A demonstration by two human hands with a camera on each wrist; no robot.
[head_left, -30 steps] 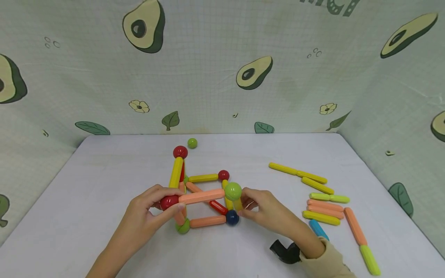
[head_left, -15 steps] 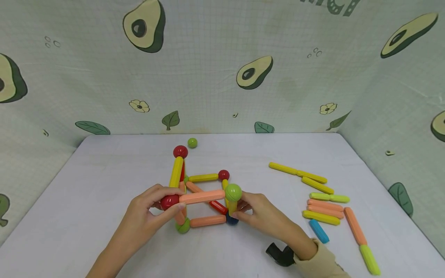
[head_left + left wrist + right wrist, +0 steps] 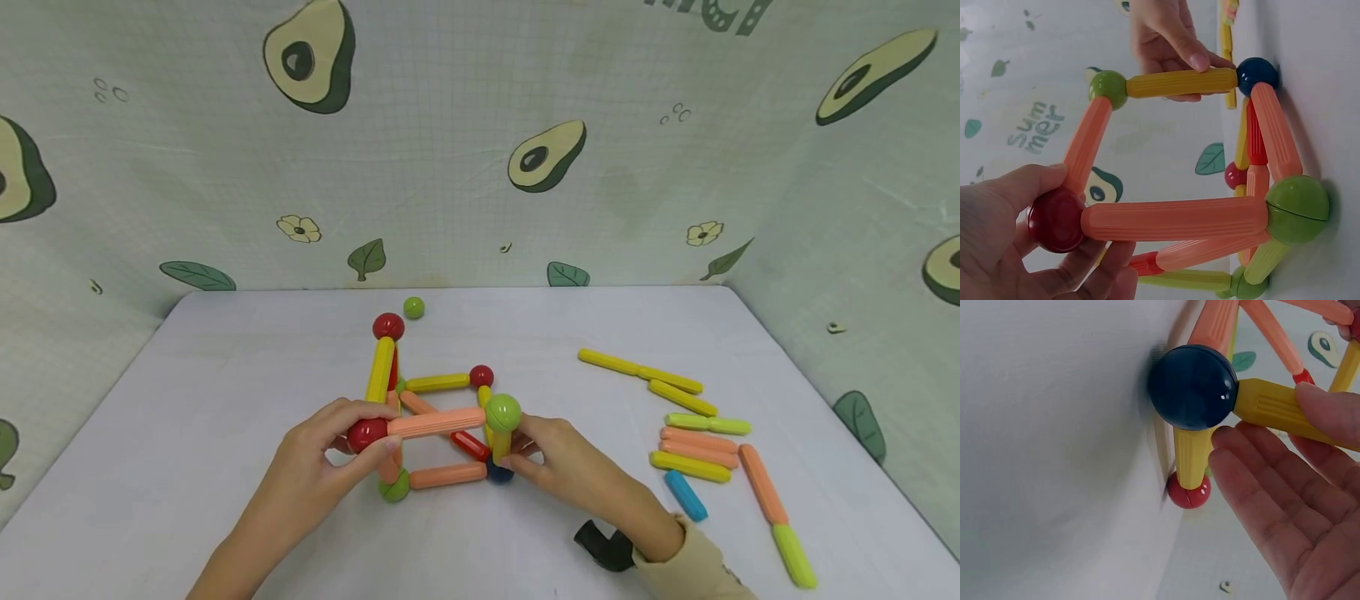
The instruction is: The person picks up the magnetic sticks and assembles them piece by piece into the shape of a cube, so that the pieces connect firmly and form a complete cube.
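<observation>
A frame of magnetic sticks and balls stands on the table. My left hand (image 3: 322, 467) grips the red ball (image 3: 1057, 220) at its upper left front corner. From that ball an orange stick (image 3: 437, 423) runs across to a green ball (image 3: 503, 412), and another orange stick (image 3: 1175, 219) drops to a lower green ball (image 3: 1297, 209). My right hand (image 3: 566, 467) pinches the upright yellow stick (image 3: 1182, 83) between thumb and fingers. This stick joins the upper green ball to the dark blue ball (image 3: 1192, 387) on the table. At the back left rises a yellow stick (image 3: 380, 371) topped by a red ball (image 3: 388, 327).
Several loose sticks lie at the right, among them a yellow stick (image 3: 690, 467), a blue stick (image 3: 686, 496) and an orange stick (image 3: 763, 483). A small green ball (image 3: 414, 307) sits behind the frame. A black curved object (image 3: 603, 546) shows by the right sleeve.
My right hand has brought the yellow stick's lower end left, from beside the dark blue ball onto it, so the stick now stands upright. The left hand keeps its grip on the red ball.
</observation>
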